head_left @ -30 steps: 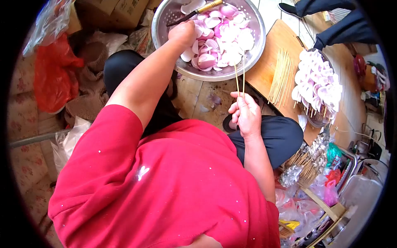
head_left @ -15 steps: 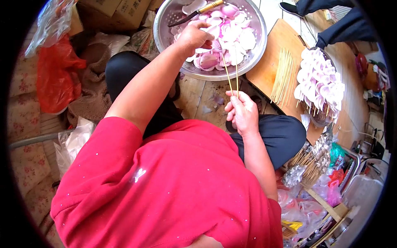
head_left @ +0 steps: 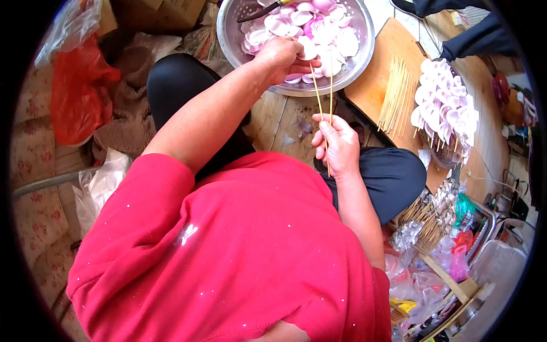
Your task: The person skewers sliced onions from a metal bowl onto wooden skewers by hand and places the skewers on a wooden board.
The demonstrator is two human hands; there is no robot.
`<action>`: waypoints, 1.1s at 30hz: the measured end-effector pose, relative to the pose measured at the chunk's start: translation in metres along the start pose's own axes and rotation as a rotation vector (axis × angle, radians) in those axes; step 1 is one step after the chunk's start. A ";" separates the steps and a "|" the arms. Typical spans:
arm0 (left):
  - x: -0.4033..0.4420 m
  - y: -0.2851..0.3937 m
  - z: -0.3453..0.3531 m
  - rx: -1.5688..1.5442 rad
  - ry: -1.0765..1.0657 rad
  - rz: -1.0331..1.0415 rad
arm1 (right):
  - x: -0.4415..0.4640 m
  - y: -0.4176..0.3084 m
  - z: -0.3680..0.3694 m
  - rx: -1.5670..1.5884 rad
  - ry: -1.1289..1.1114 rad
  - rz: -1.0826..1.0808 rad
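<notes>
Head view. Left hand (head_left: 283, 59) at the near left part of the metal colander (head_left: 229, 24), over its contents; grip narrow, fingertips together on 1 pale onion piece (head_left: 307, 49). Right hand (head_left: 340, 147) lower, between the colander and the red shirt (head_left: 228, 245); grip closed, thumb and fingers pinching 2 thin wooden skewers (head_left: 319, 97). Both skewers run upward from the right hand, spread slightly apart at the top. Tip of the left skewer is just beside the left hand's fingers; upper end of the right skewer overlaps a pale piece over the colander, and whether it pierces that piece cannot be told. Colander holds a heap of pink and white onion pieces (head_left: 325, 31); a knife (head_left: 265, 10), dark blade and yellowish handle, lies at the far left of the heap, handle cut off by the frame edge. Right of the colander: wooden board (head_left: 364, 71) bearing a row of loose skewers (head_left: 396, 97), side by side. Just beyond these, loaded skewers (head_left: 447, 105) stacked with overlapping pale pieces, stick ends toward the near side. Near the lower right, another bundle of sticks (head_left: 424, 216). Top right: dark trouser leg (head_left: 478, 43) of another person.
</notes>
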State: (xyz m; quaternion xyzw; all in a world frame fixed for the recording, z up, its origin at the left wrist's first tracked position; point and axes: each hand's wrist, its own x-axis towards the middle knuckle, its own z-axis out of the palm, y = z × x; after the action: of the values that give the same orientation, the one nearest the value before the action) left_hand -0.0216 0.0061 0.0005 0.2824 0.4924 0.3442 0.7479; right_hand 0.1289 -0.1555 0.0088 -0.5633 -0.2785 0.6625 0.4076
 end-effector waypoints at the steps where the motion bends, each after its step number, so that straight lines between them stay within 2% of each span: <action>1: -0.002 0.000 0.001 -0.025 0.002 -0.023 | 0.001 0.000 0.000 0.007 0.001 0.001; 17: -0.018 -0.017 0.014 0.056 0.002 -0.012 | 0.002 0.005 0.004 0.031 0.041 0.004; 26: -0.015 -0.033 0.008 0.044 -0.128 -0.213 | 0.001 0.009 0.003 0.072 0.056 -0.011; 28: -0.014 -0.044 0.008 0.221 -0.252 -0.293 | 0.004 0.009 0.004 0.055 0.088 -0.033; 29: -0.032 -0.038 0.018 0.342 -0.244 -0.317 | 0.006 0.009 0.003 0.055 0.088 -0.033; 33: -0.031 -0.052 0.016 0.278 -0.209 -0.217 | 0.014 0.008 0.001 0.061 0.104 -0.012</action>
State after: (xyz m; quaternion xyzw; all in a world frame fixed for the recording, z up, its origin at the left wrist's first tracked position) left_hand -0.0031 -0.0510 -0.0168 0.3622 0.4824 0.1591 0.7815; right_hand 0.1256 -0.1478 -0.0052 -0.5825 -0.2400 0.6383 0.4424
